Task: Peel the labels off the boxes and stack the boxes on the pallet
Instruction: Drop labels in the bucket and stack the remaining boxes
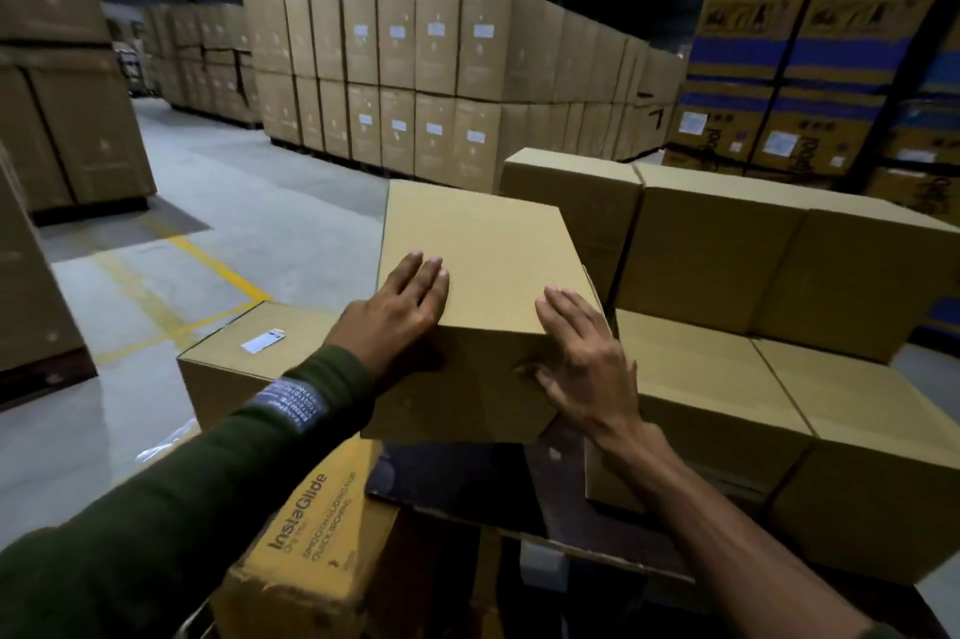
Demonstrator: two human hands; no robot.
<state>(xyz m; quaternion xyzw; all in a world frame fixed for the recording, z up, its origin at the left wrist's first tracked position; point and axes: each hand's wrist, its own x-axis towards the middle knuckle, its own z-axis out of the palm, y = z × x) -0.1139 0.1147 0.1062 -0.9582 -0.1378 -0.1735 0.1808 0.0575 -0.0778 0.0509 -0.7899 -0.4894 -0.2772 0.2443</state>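
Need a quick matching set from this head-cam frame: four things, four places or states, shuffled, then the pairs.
Things:
1. left hand
2. right hand
3. white label
4. InstaGlide box

Places or states:
A. low in the frame, under the left forearm
B. flat on the top of the held box, left side
C. lying on the lower box to the left
D. at the held box's near right corner

Pairs: 1-B, 2-D, 3-C, 4-A

Warehouse: stacked cartons everywhere, concrete floor w/ yellow lines.
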